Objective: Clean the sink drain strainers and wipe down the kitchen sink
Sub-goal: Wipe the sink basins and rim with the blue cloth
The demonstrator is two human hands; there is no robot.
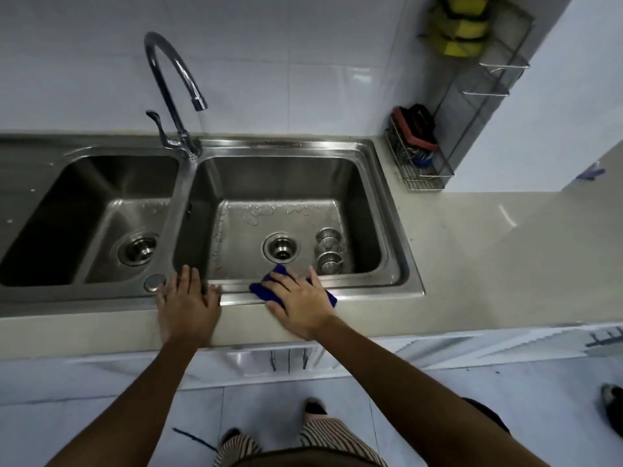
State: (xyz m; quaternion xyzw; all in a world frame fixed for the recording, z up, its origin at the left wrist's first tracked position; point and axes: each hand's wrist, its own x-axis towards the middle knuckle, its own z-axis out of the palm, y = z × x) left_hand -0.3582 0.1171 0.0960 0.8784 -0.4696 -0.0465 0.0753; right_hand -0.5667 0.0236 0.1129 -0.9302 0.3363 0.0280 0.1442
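Strainers (328, 251) in right basin (367, 183)

We had a stainless double sink (387, 291) set in the counter, both basins wet with scattered drops. Two round metal strainers (328, 252) stood side by side on the right basin's floor, just right of its open drain (282, 248). A blue cloth (266, 288) lay flattened over the front rim, partly dipping into the right basin.
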